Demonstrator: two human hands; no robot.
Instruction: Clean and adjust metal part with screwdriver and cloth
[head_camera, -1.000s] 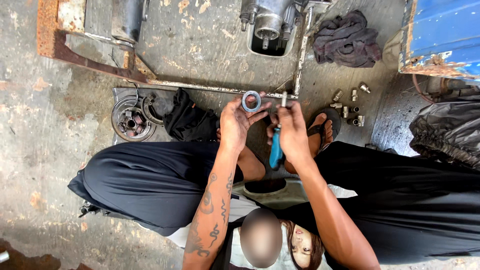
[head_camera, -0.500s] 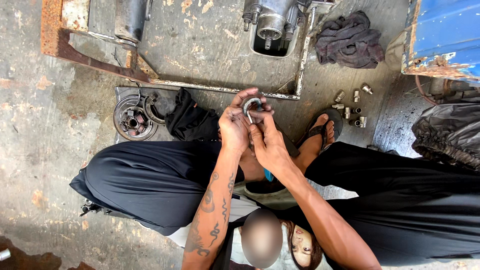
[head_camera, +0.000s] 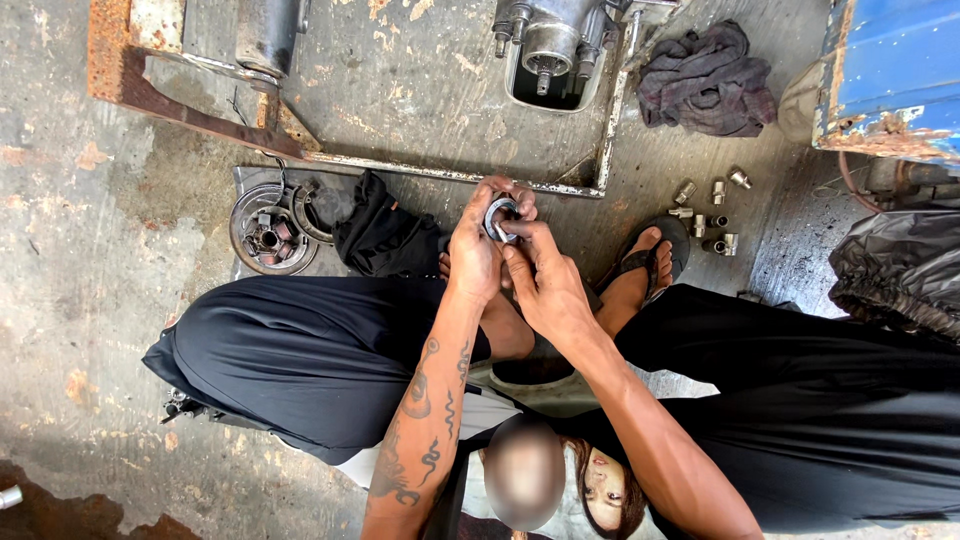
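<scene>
I squat on a stained concrete floor with both hands raised in front of my knees. My left hand (head_camera: 474, 252) grips a small round metal ring part (head_camera: 498, 218) from the left side. My right hand (head_camera: 545, 280) meets it from below and the right, with the fingertips pressed on the same ring. The ring is partly hidden by my fingers. The blue-handled tool seen earlier is out of sight now.
A rusty metal frame (head_camera: 200, 115) lies ahead with a grey motor unit (head_camera: 550, 50) inside it. A round rotor plate (head_camera: 268, 232) and a black rag (head_camera: 385, 235) sit to the left. Several small bolts and sockets (head_camera: 708, 215) lie right, near a dark cloth (head_camera: 705, 85) and a blue box (head_camera: 890, 70).
My right hand, which held a blue-handled tool below the ring, has come up and closed on the ring with my left hand. The ring has dropped slightly toward me.
</scene>
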